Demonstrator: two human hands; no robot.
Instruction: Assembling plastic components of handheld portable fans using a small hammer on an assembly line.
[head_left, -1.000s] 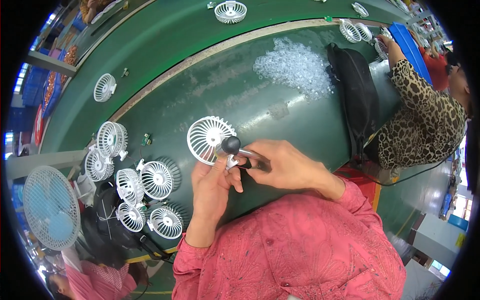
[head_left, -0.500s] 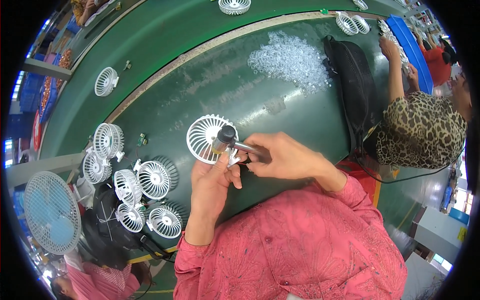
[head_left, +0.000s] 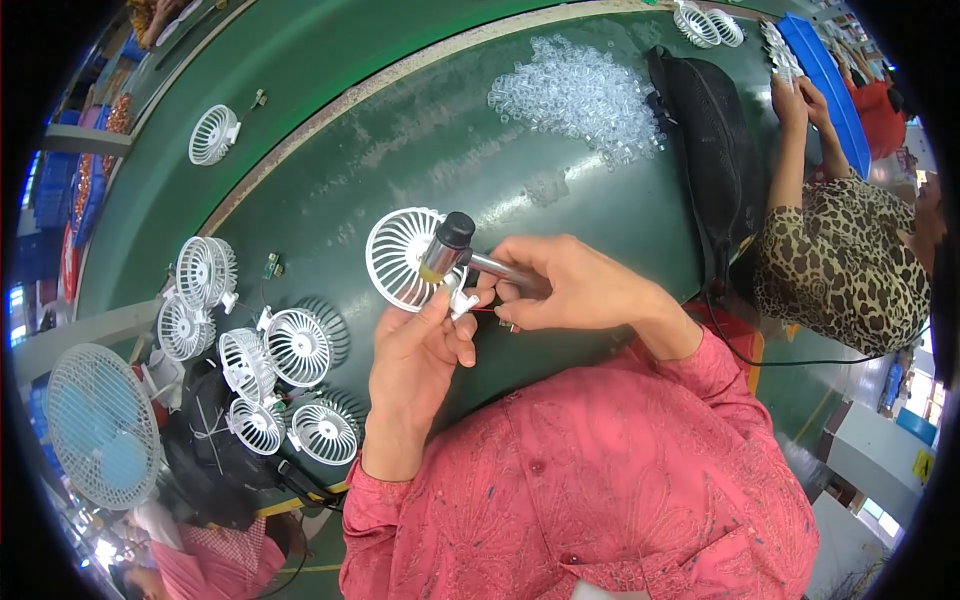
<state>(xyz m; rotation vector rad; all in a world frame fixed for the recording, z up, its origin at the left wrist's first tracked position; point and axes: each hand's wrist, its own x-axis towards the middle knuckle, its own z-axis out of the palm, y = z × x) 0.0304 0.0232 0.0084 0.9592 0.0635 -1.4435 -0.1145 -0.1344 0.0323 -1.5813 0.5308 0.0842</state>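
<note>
My left hand (head_left: pixel 415 355) grips a small white fan housing (head_left: pixel 388 262) by its hinged base, fingers closed around it. In my right hand (head_left: pixel 585 285) is the metal handle of a small hammer (head_left: pixel 452 240), whose head has a black end and a yellowish end. The yellowish end lies over the edge of the fan housing; I cannot tell whether it touches. A red wire runs from the base to a little green circuit board (head_left: pixel 508 326) under my right hand.
Several white fan housings (head_left: pixel 298 347) lie at left, beside a black bag. A heap of clear plastic pieces (head_left: pixel 575 98) sits beyond my hands. To the right are a long black bag (head_left: pixel 708 150), a blue tray (head_left: pixel 825 90) and a co-worker. One housing (head_left: pixel 213 135) rests on the green belt.
The view has shifted slightly. My hands, with the fan housing and hammer, sit a little higher and further left. The co-worker's hands have come together near the blue tray.
</note>
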